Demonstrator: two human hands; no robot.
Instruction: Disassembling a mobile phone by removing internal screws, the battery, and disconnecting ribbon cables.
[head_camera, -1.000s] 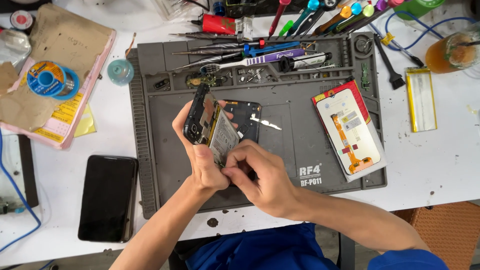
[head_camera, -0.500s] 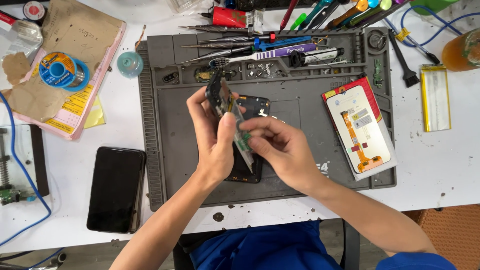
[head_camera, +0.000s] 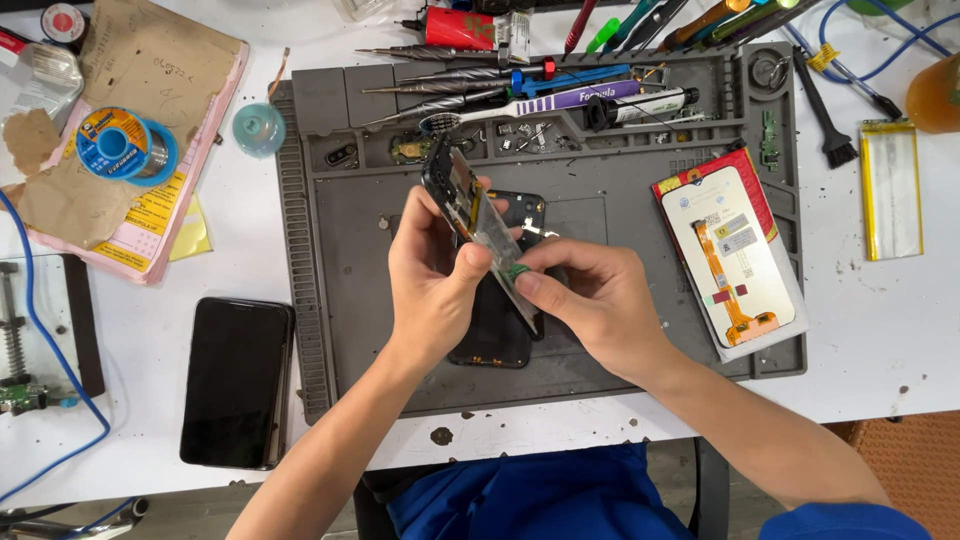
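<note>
My left hand (head_camera: 432, 285) holds an opened phone frame (head_camera: 462, 195) tilted on edge above the grey repair mat (head_camera: 340, 260). My right hand (head_camera: 590, 300) pinches a small green circuit board part (head_camera: 515, 273) at the lower end of that frame. Under both hands a black phone back cover (head_camera: 495, 330) lies flat on the mat. A replacement screen with an orange flex cable (head_camera: 730, 260) rests on the mat to the right of my right hand.
Screwdrivers, a toothbrush (head_camera: 520, 105) and a tube lie along the mat's top tray. A black phone (head_camera: 238, 380) lies left of the mat. A solder spool (head_camera: 128, 145) sits on papers at far left. A flat battery (head_camera: 892, 188) and brush (head_camera: 825, 110) are at right.
The frame has been tipped and lowered so its bottom end meets my right hand, which now pinches the small board. Both hands sit slightly lower on the mat.
</note>
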